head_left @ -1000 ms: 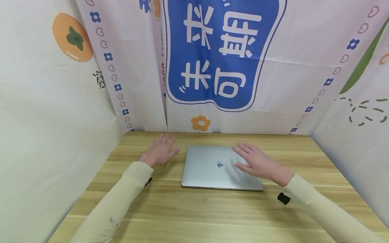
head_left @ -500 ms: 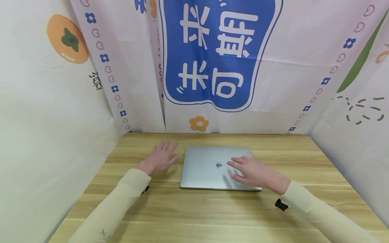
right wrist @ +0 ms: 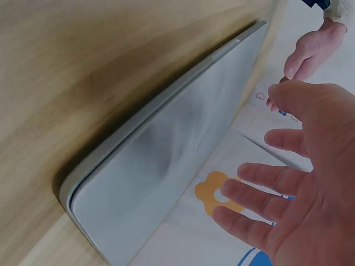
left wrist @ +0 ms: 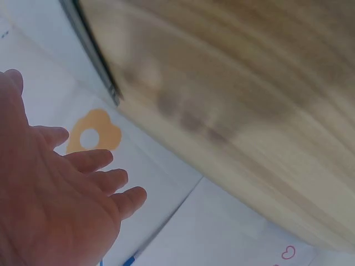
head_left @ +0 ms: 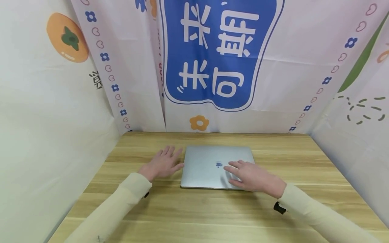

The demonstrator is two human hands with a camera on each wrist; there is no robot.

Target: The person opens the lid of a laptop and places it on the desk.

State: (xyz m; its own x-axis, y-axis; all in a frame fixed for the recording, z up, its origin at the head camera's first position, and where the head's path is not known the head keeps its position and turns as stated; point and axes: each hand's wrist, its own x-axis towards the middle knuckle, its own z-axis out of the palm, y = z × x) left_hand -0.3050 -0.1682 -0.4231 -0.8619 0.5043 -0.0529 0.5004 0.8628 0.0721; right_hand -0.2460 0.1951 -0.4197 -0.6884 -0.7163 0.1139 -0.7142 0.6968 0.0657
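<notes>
White cloth [head_left: 273,101] printed with small hearts and blue flowers walls off the far side of a wood-grain table [head_left: 188,216]. On it, a large blue panel [head_left: 212,52] carries white characters turned sideways, and an orange flower [head_left: 193,122] sits below, just above the table's far edge. More white cloth on the left side bears an orange persimmon [head_left: 56,35]; on the right, a green leaf shape [head_left: 357,72] and a dashed green line show.

Slightly far of the table's middle lies a silver laptop [head_left: 202,170], flat and closed, its lid up with a dark apple logo [head_left: 218,164] at the centre.

At its left, the left hand [head_left: 161,165] hangs palm down over the table, fingers spread wide, the thumb just beside the laptop's left edge. The right hand [head_left: 256,178] hovers over the right near part of the lid, fingers loosely bent and spaced apart; the right wrist view shows a gap between palm and lid.

Both arms wear cream sleeves [head_left: 322,209]. A small black piece [head_left: 280,208] juts out under the right cuff.
</notes>
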